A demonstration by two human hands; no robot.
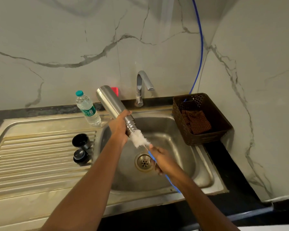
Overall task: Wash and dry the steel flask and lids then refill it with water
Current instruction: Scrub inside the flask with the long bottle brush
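Our left hand [119, 129] clasps the flask [113, 104] at its neck, tilted mouth-down over the sink [182, 147]. Our right hand [158, 158] grips the blue handle of the brush [140, 139], bristles at the flask's mouth. The lids [81, 141] sit on the drainboard [40, 155] beside the basin's edge. A basket [202, 119] overhangs the right rim.

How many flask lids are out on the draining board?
2. The black cup lid sits open side up on the draining board beside the basin; the round stopper lid lies just nearer the person. None appears hidden.
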